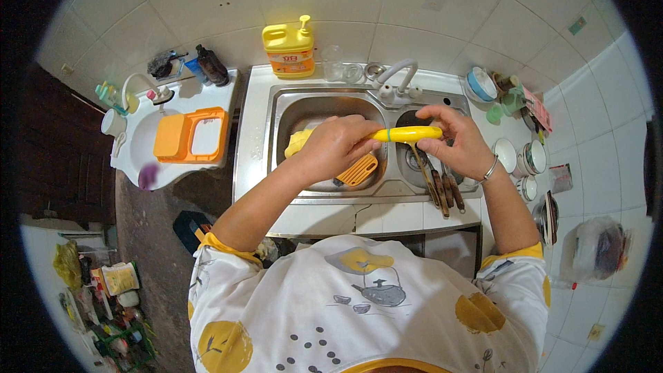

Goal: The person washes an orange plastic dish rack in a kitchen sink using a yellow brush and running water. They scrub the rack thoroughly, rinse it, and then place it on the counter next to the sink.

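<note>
Grasping a yellow handle (414,134) above the sink (394,190), the left hand (342,139) hides its left part; the right hand (461,144) curls about its right end, contact unclear. Below, brown-handled utensils (447,193) lean across the sink's near rim; beyond stands a yellow jug (289,55). An orange slotted turner (359,170) lies in the left basin (335,106). The handle's long axis runs left to right, rounded end pointing right.

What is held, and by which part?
A yellow rod: the left hand grips it left of its green band; the right hand is at its right end, grip unclear.
</note>
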{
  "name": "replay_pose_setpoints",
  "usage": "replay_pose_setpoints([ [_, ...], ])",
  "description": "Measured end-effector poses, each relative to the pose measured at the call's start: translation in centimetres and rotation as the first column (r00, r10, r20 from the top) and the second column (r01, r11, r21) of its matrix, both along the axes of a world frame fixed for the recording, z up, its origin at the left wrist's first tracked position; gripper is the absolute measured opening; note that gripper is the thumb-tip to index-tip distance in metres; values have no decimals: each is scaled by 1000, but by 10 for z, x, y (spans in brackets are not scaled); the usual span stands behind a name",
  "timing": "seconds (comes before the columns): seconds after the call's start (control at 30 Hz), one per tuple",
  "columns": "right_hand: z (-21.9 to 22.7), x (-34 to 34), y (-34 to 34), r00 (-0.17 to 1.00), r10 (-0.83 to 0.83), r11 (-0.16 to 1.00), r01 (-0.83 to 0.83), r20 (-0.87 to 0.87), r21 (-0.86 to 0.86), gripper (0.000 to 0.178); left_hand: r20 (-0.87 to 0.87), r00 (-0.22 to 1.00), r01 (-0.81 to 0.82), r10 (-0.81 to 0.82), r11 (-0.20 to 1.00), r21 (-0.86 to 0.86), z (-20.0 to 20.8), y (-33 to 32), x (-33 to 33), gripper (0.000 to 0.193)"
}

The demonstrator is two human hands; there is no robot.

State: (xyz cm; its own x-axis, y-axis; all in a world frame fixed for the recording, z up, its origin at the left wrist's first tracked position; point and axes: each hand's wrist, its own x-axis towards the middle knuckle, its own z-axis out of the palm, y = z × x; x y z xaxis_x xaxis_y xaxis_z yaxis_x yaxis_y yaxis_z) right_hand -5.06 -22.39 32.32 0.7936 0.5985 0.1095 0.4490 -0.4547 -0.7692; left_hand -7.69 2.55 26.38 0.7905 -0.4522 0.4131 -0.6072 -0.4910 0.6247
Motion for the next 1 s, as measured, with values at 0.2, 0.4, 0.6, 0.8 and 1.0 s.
replay_pose_setpoints([
  [0.2, 2, 7, 0, 971, -16, 984, -27, -237, -176, 23, -21, 1000, 3, -1, 997, 83, 1, 3, 1, 21],
  [0.4, -7, 0, 11, 998, 27, 1000, -27, 60, -4, 25, 19, 999, -42, 41, 996, 80, -4, 4, 3, 20],
  [0.6, -5, 3, 12, 996, 48, 985, -59, -71, -162, 21, 53, 997, -60, 54, 991, 118, -3, 7, 2, 18],
  [0.8, -23, 8, 12, 995, 93, 942, -95, -19, -323, 22, 85, 996, -32, 20, 989, 143, -9, 10, 3, 14],
  [1.0, -38, 6, 30, 969, 183, 851, -72, 166, -521, 27, 206, 977, -91, 46, 972, 215, -15, 10, 10, 18],
])
